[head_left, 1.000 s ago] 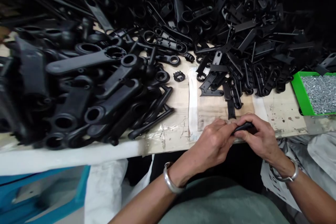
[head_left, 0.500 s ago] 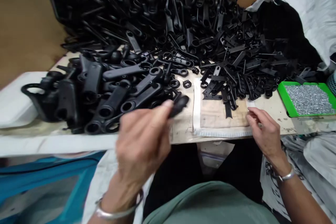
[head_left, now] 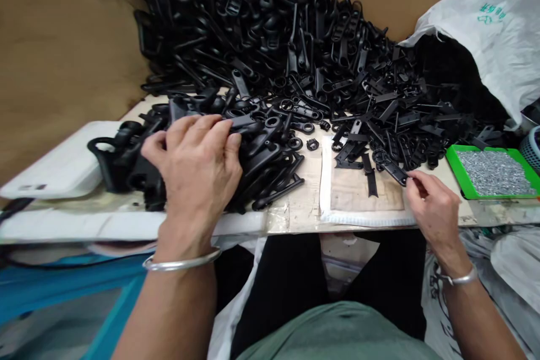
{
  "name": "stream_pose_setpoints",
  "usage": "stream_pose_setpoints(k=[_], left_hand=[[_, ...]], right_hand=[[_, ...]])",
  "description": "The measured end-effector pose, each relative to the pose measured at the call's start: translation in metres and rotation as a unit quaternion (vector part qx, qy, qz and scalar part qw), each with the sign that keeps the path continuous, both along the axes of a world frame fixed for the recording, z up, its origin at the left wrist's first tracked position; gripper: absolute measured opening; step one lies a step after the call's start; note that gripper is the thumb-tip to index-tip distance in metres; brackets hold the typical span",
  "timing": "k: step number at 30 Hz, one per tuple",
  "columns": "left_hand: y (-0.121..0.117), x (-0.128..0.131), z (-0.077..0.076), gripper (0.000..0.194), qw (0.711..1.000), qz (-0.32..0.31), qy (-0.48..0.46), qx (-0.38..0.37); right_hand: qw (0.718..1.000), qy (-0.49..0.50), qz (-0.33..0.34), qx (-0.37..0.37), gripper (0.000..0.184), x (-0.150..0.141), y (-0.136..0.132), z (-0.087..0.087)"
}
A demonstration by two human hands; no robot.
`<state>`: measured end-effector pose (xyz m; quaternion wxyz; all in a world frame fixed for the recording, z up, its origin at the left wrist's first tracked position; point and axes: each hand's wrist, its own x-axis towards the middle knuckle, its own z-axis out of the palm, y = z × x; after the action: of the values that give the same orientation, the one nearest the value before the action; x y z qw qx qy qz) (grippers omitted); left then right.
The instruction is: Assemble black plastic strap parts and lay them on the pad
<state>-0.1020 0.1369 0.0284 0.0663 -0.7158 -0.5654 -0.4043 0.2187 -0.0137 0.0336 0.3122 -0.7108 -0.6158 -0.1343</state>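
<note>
My left hand (head_left: 196, 163) lies palm down on a heap of black plastic handle-like parts (head_left: 264, 160) at the front left. Its fingers are spread over them, and whatever lies beneath the palm is hidden. Between thumb and fingers, my right hand (head_left: 434, 202) pinches the end of a narrow black plastic strip (head_left: 394, 171) with a ring at its far end. The strip is above a cloth pad (head_left: 352, 202). Close by on the pad, a short black strip (head_left: 371, 177) touches other small black pieces.
A tall pile of black parts (head_left: 236, 28) backs onto cardboard. At right stands a green tray (head_left: 458, 171) of small metal pieces, below a white sack (head_left: 498, 28). A white plastic box (head_left: 71, 163) sits at left. The table edge (head_left: 295, 226) runs in front.
My left hand has moved left from the pad's side onto the heap, and the dark part it held no longer shows in it. My right hand now holds a black strip.
</note>
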Motion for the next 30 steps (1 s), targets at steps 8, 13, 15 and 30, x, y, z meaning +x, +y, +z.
stream_pose_setpoints(k=[8, 13, 15, 30], left_hand=[[-0.105, 0.082, 0.017, 0.021, 0.843, -0.447, -0.124, -0.272], [-0.129, 0.105, -0.008, 0.027, 0.634, -0.379, -0.416, -0.530], [-0.129, 0.103, -0.014, 0.030, 0.579, -0.318, -0.531, -0.532], [-0.125, 0.111, -0.018, 0.027, 0.418, -0.271, -0.708, -0.501]], right_hand=[[0.936, 0.177, 0.263, -0.155, 0.017, -0.020, -0.022, 0.013], [0.978, 0.116, 0.080, -0.152, 0.030, -0.021, 0.007, -0.011], [0.983, -0.007, 0.010, -0.186, 0.032, -0.028, 0.018, -0.016], [0.984, 0.044, -0.018, -0.173, 0.020, -0.027, -0.025, 0.002]])
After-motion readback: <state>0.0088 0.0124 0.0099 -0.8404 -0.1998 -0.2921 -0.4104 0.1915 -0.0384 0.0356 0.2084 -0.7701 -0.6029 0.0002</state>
